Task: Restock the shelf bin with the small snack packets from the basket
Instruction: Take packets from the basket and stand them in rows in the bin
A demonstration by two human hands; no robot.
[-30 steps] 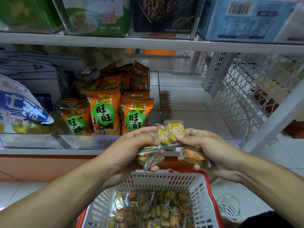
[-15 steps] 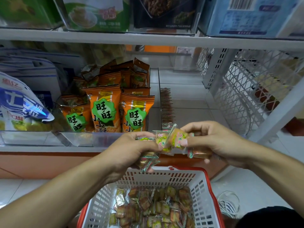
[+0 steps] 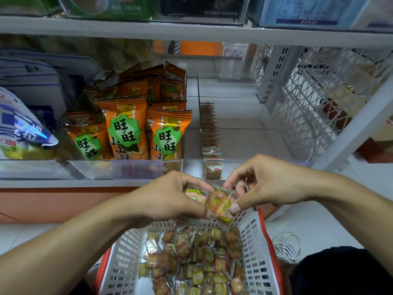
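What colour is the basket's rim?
Red, on a white lattice basket; it shows best along the right edge in the head view.

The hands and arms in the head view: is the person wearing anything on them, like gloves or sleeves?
No gloves, and no sleeves in view. The left hand and right hand are bare, and both forearms are uncovered up to the picture's edge. No watch, ring or bracelet shows.
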